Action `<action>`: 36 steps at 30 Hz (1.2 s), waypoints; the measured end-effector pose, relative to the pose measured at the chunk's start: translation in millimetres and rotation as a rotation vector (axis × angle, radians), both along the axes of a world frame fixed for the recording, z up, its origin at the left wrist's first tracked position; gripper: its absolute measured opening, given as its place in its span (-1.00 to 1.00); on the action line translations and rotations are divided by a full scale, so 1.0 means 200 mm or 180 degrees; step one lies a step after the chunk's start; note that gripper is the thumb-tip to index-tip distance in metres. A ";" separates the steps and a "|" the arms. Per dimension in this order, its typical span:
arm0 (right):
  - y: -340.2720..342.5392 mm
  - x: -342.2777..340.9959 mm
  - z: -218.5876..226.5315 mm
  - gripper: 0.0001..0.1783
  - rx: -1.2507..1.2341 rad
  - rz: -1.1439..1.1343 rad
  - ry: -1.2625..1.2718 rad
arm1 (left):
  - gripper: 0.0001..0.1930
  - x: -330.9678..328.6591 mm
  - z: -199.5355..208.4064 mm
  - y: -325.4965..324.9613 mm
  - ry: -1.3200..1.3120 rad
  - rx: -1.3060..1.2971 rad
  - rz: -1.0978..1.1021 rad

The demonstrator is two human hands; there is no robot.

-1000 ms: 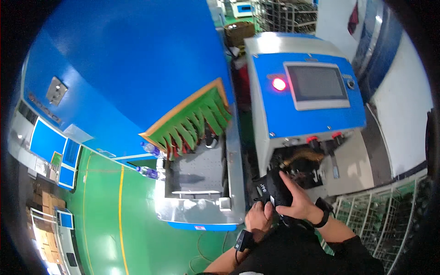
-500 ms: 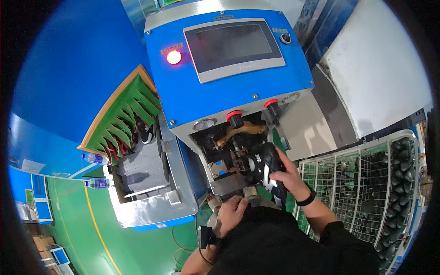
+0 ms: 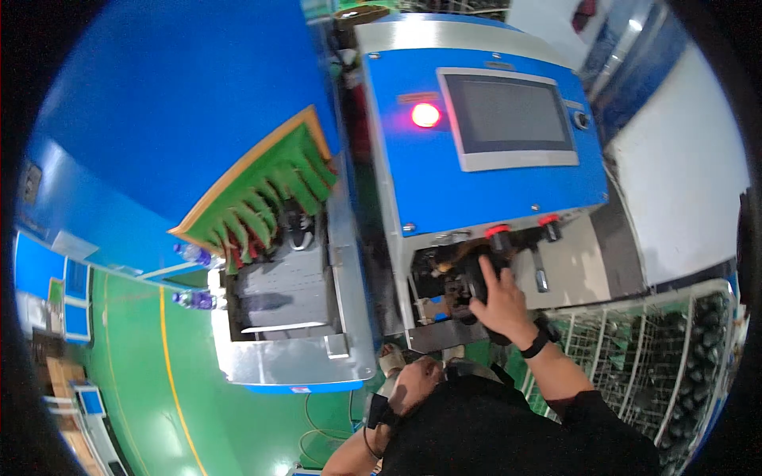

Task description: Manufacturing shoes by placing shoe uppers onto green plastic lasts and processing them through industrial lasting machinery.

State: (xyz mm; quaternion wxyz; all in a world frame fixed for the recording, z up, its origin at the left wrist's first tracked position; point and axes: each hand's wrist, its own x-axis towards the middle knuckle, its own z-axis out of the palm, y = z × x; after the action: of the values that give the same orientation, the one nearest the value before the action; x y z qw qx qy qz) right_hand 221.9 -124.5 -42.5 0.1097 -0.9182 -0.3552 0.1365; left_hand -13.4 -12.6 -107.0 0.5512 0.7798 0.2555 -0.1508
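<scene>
My right hand [image 3: 502, 305] grips a black shoe [image 3: 475, 279] at the front opening of a blue-topped machine [image 3: 429, 190]. Its index finger points up along the shoe, with the thumb to the left. Blur and the hand hide much of the shoe. Below the opening, close to my body, my left hand [image 3: 416, 382] is loosely closed with nothing visible in it. Inside the opening, dark metal parts [image 3: 454, 292] sit left of the shoe. Another black shoe [image 3: 298, 230] with a white sole lies on the neighbouring machine's grey conveyor [image 3: 278, 297], by green flaps [image 3: 266, 194].
The machine carries a dark screen [image 3: 512, 115], a lit red lamp [image 3: 425, 115] and red-ringed knobs [image 3: 498, 232]. On the right, a white wire rack [image 3: 597, 349] holds many dark rounded pieces. Two bottles [image 3: 193, 300] stand left of the conveyor; hoses [image 3: 317, 432] cross the green floor.
The view has swung left, so both machines appear farther right. My right hand has brought the shoe up into the machine's opening, and its white markings no longer show. My left hand stays low.
</scene>
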 end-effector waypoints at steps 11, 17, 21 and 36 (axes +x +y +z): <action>0.06 -0.08 -0.01 0.12 -0.0019 -0.0381 -0.0297 | -0.56 0.04 0.01 0.16 0.0197 0.0050 -0.0074; 0.00 -0.22 -0.01 0.15 0.0747 -0.0516 -0.0528 | -0.52 0.10 0.04 0.13 -0.0111 -0.0140 -0.0336; -0.36 -0.48 -0.03 -0.09 0.0651 0.0179 -0.0980 | -0.40 0.15 0.10 0.05 -0.0014 -0.1922 0.0142; -0.33 -0.44 -0.45 0.05 0.3221 -0.2384 0.3133 | -0.43 0.07 -0.14 0.01 0.0924 -0.2715 -0.0283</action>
State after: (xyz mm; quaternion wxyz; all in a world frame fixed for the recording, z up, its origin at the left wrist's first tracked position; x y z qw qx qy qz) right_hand 133.5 -190.0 -133.2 0.6958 -0.6497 0.0472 0.3025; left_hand 1.4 -9.9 -134.9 0.7747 0.4640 0.2114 -0.3739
